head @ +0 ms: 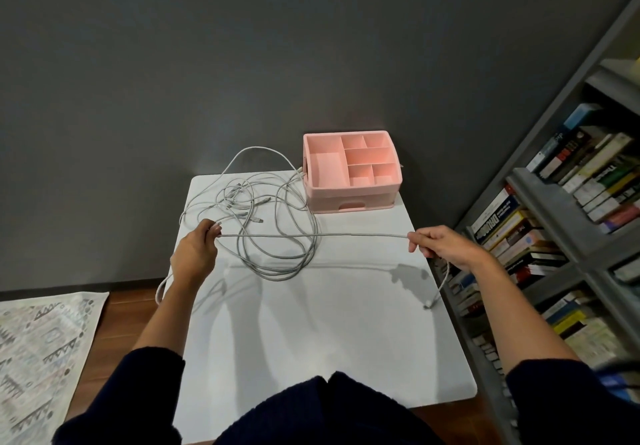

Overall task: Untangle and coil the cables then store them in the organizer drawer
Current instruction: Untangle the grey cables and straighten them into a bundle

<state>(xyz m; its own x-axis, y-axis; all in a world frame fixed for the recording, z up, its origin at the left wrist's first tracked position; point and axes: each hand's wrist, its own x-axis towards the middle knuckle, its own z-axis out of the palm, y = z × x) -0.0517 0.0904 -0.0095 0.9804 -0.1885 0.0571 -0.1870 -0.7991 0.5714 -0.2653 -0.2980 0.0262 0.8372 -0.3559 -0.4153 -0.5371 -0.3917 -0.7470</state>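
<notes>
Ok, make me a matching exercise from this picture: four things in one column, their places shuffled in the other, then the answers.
Things:
1. pink plastic compartment organizer
2. tangled heap of grey cables
3. straight stretch of grey cable
4. patterned rug

Places:
a. held between the left hand and right hand
b. on the floor, left of the table
c. back right of the white table
d. looped on the table's middle

Pairs: 1-c, 2-d, 3-a, 4-b

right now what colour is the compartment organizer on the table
Pale pink plastic compartment organizer, seen best in the head view, at the white table's far right corner.
</notes>
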